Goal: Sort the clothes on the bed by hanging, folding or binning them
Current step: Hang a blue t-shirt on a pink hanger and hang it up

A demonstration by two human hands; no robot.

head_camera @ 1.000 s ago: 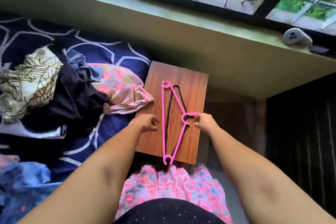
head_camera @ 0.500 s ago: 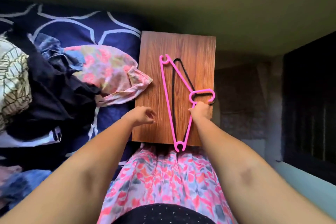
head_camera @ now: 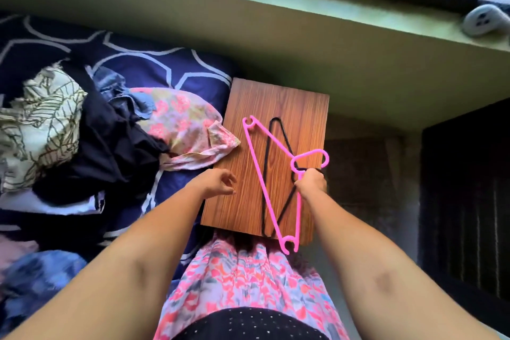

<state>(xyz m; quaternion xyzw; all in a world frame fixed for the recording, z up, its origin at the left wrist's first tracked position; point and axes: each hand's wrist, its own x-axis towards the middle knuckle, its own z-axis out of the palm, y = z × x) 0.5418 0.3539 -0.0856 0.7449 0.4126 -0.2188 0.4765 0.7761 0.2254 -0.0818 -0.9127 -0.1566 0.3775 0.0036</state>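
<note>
Small wood-grain table stands btwn the navy patterned bed at left and a dark floor area at right, under a green window ledge; clothes pile lies on the bed, its floral garment lapping the table's left edge. Right hand, arm extended, fingers curled tight round the neck of the pink hanger, which lies over a black hanger on the table. Left hand, arm extended, is at the table's near-left edge, fingers loosely curled, holding nothing; contact w/ the surface not determinable.
</note>
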